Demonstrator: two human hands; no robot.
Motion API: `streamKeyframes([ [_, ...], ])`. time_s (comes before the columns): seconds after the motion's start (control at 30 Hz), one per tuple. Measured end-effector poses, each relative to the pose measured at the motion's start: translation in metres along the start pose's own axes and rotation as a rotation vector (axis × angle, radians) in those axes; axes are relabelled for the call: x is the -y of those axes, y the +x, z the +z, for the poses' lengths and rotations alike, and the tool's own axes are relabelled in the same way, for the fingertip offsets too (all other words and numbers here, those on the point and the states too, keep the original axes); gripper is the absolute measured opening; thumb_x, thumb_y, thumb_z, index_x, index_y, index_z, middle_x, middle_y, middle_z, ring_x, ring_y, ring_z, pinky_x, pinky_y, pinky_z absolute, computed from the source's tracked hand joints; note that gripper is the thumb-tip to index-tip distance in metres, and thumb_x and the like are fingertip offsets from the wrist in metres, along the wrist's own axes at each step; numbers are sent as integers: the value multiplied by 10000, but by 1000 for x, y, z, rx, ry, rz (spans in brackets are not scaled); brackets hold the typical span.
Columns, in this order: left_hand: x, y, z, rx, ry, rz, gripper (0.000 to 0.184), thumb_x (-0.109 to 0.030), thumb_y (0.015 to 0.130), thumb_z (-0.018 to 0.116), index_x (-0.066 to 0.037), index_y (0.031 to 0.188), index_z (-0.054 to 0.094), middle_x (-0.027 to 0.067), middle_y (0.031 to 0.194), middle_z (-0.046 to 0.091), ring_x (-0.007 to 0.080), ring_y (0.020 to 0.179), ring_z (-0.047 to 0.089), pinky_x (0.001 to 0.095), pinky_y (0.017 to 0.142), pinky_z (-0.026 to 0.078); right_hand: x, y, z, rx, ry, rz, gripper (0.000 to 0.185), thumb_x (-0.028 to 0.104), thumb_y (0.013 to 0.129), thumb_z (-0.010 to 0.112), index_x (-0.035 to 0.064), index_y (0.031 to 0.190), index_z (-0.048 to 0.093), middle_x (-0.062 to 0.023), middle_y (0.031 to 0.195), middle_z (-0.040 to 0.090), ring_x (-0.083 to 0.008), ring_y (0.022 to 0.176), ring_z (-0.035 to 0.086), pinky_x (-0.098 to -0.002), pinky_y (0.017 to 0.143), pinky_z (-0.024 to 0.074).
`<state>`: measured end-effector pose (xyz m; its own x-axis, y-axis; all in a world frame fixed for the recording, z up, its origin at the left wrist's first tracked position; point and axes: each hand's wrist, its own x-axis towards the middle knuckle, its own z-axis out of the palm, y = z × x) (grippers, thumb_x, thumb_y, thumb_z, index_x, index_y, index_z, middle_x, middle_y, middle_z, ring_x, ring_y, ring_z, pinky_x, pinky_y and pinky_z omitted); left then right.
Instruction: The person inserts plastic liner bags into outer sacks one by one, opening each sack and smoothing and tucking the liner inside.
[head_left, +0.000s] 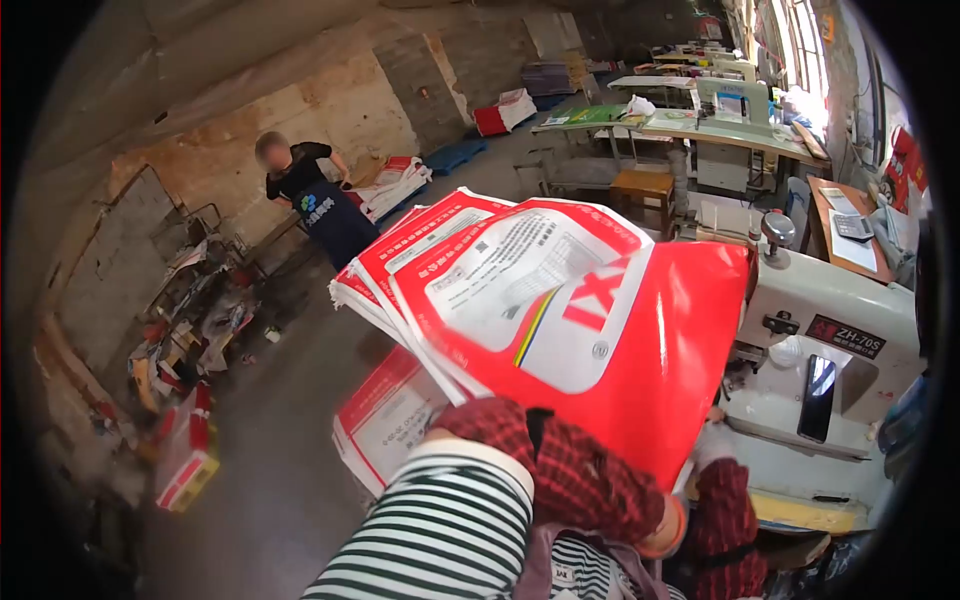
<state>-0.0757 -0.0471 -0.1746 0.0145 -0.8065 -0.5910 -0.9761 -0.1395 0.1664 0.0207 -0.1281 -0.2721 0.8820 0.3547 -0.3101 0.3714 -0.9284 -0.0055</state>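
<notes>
While the uppermost red-and-white sack [640, 400] reaches toward the sewing machine [790, 290], its long axis appears to slant that way, away from the other sacks [440, 218] fanned beneath its far end. Nearest the machine, the gloved right hand [714, 445] meets the sack's edge; whether it pinches cannot be told. Farther from the machine, the left hand [664, 528] shows only around the wrist, its grip hidden. The machine's dark plate [846, 336] reads "ZH-70S"; large red letters on the sack seem to include "XI", its finer print illegible.
</notes>
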Motion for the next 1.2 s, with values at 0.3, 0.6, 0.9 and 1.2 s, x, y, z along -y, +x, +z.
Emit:
streamKeyframes([
  [0.3, 100, -109, -79, 188, 176, -316, 295, -277, 861, 467, -105, 1030, 638, 89, 891, 652, 246, 847, 615, 346, 698, 478, 18, -28, 2, -119, 323, -68, 309, 178, 841, 420, -10, 908, 655, -161, 891, 674, -252, 839, 667, -412, 697, 525],
  [0.6, -3, -11, 33, -124, -156, 48, 208, -192, 684, 566, -54, 810, 658, 164, 734, 640, 349, 715, 628, 436, 618, 501, 30, -38, 17, -324, 631, 246, 268, 144, 819, 433, 10, 764, 659, -152, 708, 665, -276, 651, 658, -427, 622, 500],
  [0.9, 71, -83, -173, 159, 628, -55, 157, -161, 665, 605, -134, 807, 664, 53, 743, 651, 269, 731, 625, 425, 724, 439, 45, -56, 69, -309, 1029, 403, 329, 133, 795, 495, 175, 1115, 561, -117, 828, 624, -306, 786, 590, -383, 714, 461],
  [1.2, 60, -22, -15, 245, -334, 291, 179, -194, 823, 528, -88, 910, 644, 191, 877, 623, 337, 807, 607, 405, 712, 502, -1, -3, -20, -147, 365, 359, 301, 193, 836, 406, 20, 986, 601, -153, 874, 669, -301, 852, 649, -431, 699, 502],
])
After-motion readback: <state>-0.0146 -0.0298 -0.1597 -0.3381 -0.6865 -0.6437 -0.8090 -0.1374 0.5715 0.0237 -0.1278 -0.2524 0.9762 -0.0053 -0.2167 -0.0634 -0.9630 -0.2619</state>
